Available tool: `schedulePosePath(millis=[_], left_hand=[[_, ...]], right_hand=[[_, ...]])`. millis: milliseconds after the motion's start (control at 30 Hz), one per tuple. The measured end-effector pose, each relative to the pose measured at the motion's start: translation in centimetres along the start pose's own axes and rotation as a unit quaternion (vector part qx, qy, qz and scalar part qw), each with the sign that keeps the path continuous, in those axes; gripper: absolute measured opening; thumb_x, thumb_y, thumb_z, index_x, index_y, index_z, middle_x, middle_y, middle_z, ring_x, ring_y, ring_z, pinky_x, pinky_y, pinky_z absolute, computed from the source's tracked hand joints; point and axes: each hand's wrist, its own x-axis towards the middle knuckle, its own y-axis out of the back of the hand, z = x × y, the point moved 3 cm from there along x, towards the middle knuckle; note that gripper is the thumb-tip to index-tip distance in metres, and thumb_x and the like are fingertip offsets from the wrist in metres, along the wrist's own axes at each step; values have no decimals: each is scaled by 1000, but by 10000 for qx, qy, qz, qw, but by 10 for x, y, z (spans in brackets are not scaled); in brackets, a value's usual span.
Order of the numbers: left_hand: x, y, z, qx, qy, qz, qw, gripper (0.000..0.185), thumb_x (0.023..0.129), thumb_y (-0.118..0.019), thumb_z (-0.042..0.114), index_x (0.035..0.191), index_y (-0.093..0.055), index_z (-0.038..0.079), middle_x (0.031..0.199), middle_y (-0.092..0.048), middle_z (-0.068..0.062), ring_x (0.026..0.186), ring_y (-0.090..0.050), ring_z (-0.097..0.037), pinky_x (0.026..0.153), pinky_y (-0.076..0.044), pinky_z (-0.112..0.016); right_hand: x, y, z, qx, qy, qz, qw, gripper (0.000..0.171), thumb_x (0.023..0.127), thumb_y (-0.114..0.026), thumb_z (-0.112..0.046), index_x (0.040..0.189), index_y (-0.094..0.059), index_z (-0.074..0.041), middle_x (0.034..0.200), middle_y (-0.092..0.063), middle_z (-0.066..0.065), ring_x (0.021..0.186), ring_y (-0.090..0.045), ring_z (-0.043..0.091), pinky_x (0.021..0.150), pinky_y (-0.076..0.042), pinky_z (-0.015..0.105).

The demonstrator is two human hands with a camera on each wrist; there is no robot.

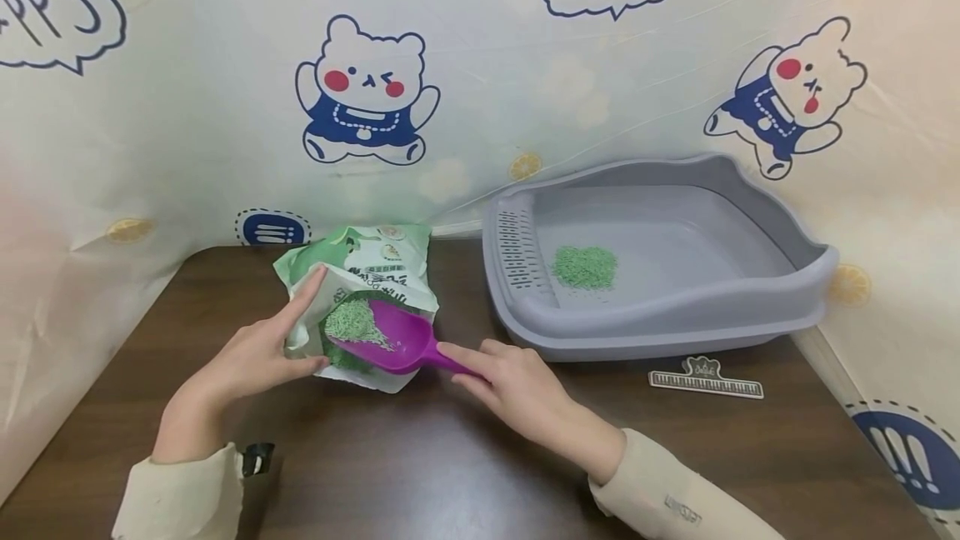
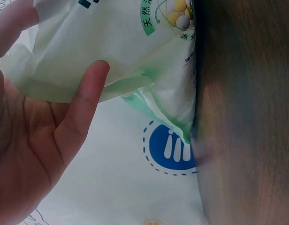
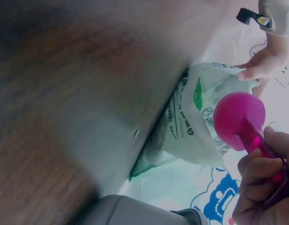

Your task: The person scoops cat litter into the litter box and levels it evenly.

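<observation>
A green and white litter bag [image 1: 358, 273] lies on the brown table [image 1: 420, 457], mouth toward me. My left hand [image 1: 264, 347] holds the bag's open edge, thumb and fingers pinching the plastic [image 2: 88, 70]. My right hand [image 1: 517, 390] grips the handle of a purple scoop [image 1: 390, 340], whose bowl sits at the bag's mouth loaded with green litter pellets [image 1: 352, 322]. From the right wrist the scoop [image 3: 239, 115] shows from below, in front of the bag [image 3: 191, 122]. A grey litter tray [image 1: 750, 307] stands to the right with a small heap of green pellets [image 1: 585, 267] inside.
A small white bear-topped clip [image 1: 705, 380] lies on the table in front of the tray. A cartoon-bear printed sheet [image 1: 367, 98] walls off the back and both sides. The tray's slotted step [image 1: 517, 252] faces the bag.
</observation>
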Motion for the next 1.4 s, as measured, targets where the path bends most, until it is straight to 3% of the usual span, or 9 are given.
schedulePosePath(millis=[433,1100,1267,1400], left_hand=[[-1,1,2,3,72,-79,9999,115,82,-78,39,157,9,42,136,-55,-33,101,-64,-39,78,-50,-59],[0,-1,1,-19,68,-73,9999,116,82,-79,38,158,9,41,137,-54,-33,104,-64,-42,79,-50,-61],[2,-1,2,-7,47,-82,10000,116,82,-79,38,158,9,39,138,-53,-33,104,-63,-43,79,-50,-61],[2,0,2,10,47,-88,9999,117,81,-79,39,158,8,39,138,-53,-34,106,-63,-43,80,-50,-61]], right_hand=[[-5,16,0,50,367,440,9983,44,84,-79,-23,127,-70,-23,69,-54,-5,54,-40,4,52,-36,13],[-14,36,7,75,570,551,9968,45,79,-82,-18,123,-72,-22,67,-50,-6,54,-33,0,51,-29,10],[-17,41,12,134,567,636,9963,43,80,-81,-17,122,-73,-21,68,-52,-7,55,-33,-1,51,-30,9],[-20,46,16,150,575,711,9957,34,87,-76,-23,121,-73,-20,72,-57,-7,56,-36,-1,52,-32,10]])
